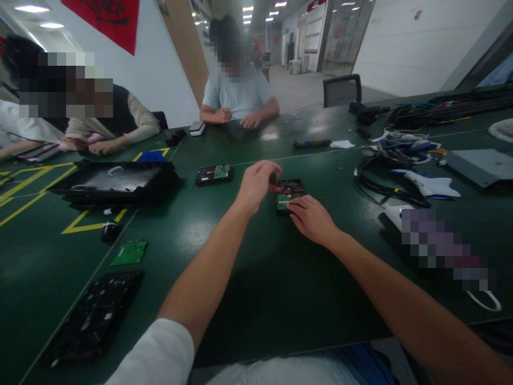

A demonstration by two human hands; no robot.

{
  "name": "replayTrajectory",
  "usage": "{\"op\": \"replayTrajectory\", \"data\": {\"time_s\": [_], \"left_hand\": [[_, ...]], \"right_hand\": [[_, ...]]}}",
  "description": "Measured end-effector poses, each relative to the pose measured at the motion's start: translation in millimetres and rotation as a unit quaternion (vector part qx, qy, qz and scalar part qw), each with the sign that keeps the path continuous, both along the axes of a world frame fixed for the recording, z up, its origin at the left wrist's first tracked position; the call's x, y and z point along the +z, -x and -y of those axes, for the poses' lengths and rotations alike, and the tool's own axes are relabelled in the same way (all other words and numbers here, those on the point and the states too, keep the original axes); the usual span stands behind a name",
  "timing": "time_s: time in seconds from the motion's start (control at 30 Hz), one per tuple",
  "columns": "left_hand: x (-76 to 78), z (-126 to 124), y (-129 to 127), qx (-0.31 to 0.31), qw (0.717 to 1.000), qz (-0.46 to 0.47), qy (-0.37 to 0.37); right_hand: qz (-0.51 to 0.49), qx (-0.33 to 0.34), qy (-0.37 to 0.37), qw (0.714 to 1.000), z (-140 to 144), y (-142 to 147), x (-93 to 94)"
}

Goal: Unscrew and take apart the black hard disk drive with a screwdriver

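Observation:
A black hard drive [294,186] with a green circuit board [282,202] on its near part lies on the table in front of me. My left hand [256,184] is over its left side, thumb and fingers pinched round a small dark thing [274,178] whose kind I cannot make out. From the right, my right hand [315,219] grips the near edge of the drive, fingertips at the circuit board. A second hard drive [214,174], board side up, lies to the left of my left hand.
At left are stacked black trays [120,182], a loose green circuit board [130,252] and several black drives [94,315]. Cables [390,179], a grey metal box [481,166] and a white-and-blue packet [430,183] lie at right. Across sits a person [238,93]; others work at left.

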State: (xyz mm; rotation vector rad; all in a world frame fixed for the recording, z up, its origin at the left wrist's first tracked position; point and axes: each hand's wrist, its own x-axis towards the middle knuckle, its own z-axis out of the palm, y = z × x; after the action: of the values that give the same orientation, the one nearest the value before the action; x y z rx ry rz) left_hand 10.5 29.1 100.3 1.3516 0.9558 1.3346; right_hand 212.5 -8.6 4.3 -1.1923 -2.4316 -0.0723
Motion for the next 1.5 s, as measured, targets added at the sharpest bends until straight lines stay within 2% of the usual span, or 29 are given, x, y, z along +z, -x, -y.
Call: {"op": "replayTrajectory", "data": {"time_s": [0.1,0.2,0.27,0.37,0.47,0.67,0.73,0.87,0.97,1.07,1.13,1.23,1.37,1.43,1.5], "left_hand": [[-2.8,-3.7,2.3,0.036,0.997,-0.065,-0.021],[-2.5,-3.3,2.1,0.025,0.996,-0.085,-0.03],[-0.4,-0.5,0.7,-0.002,0.998,-0.058,-0.007],[2.6,3.8,-1.6,-0.046,0.997,0.028,0.057],[2.6,4.2,-1.6,-0.055,0.992,0.077,0.081],[0.9,0.4,3.0,0.001,1.0,-0.014,0.014],[1.6,1.5,2.7,-0.025,0.999,-0.008,0.023],[0.9,3.7,-1.1,-0.088,0.99,0.065,0.087],[-1.6,2.0,-2.3,-0.069,0.991,0.073,0.083],[-2.1,-0.2,-0.2,-0.012,0.999,0.009,0.032],[-0.5,0.1,1.5,0.005,1.0,-0.03,0.008],[2.8,3.1,1.8,-0.03,0.999,-0.023,0.026],[2.4,4.3,-0.6,-0.082,0.991,0.06,0.091],[0.2,2.5,-0.8,-0.075,0.99,0.078,0.094],[-1.6,0.3,0.3,-0.046,0.995,0.055,0.069]], "right_hand": [[0.0,0.002,0.0,1.0,-0.2,0.0,-0.1],[-0.006,0.005,-0.004,1.0,-0.4,0.1,-1.1],[-0.008,0.005,-0.005,1.0,-0.3,0.2,-1.4],[-0.005,0.003,-0.005,1.0,0.2,0.4,-0.6],[0.003,0.003,-0.003,1.0,0.6,0.5,0.6],[0.003,0.002,-0.004,1.0,-0.3,0.0,-0.5],[-0.001,0.003,-0.005,1.0,-0.4,-0.3,-1.1],[-0.005,0.007,-0.005,1.0,0.0,-0.8,-0.9],[-0.005,0.007,-0.001,1.0,0.3,-0.7,-0.1],[-0.006,0.006,0.0,1.0,0.3,-0.4,0.5],[-0.005,0.003,-0.001,1.0,0.1,0.0,0.7],[0.0,0.001,-0.001,1.0,-0.2,0.5,1.0],[0.006,0.003,-0.004,1.0,-0.3,0.2,0.6],[0.006,0.005,-0.008,1.0,-0.4,-0.2,-0.3],[0.003,0.005,-0.01,1.0,-0.5,-0.5,-1.2]]}}
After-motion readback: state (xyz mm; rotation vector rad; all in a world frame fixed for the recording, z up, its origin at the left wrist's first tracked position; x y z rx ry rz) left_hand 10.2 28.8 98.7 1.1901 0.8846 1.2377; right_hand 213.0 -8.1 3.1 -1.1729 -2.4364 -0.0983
